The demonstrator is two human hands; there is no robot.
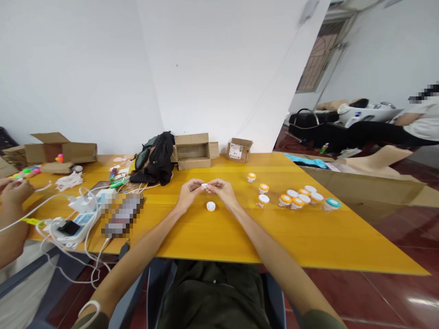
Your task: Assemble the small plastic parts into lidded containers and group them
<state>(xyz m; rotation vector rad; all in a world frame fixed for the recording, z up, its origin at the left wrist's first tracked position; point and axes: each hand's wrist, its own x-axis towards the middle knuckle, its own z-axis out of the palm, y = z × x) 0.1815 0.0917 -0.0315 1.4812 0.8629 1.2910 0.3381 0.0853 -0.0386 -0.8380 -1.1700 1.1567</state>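
Observation:
My left hand [189, 193] and my right hand [221, 192] meet above the middle of the table. Both pinch one small white piece with dark marks [205, 186] between their fingertips; it is too small for me to name its kind. Just below the hands, a small round white cap or cup [211, 206] sits on the yellow-brown tabletop [219, 237], apart from both. To the right of my right hand are small clear jars with orange lids, such as this jar [251, 177], and a white-lidded jar [263, 200].
Several more jars [298, 199] cluster at the right, beside a teal-lidded jar [332, 204]. At the back stand an open cardboard box [194, 153], a smaller box [239, 151] and a black bag [156, 157]. A phone [123, 215], power strip [82, 219] and cables lie left. Another person's hand [17, 189] works at far left.

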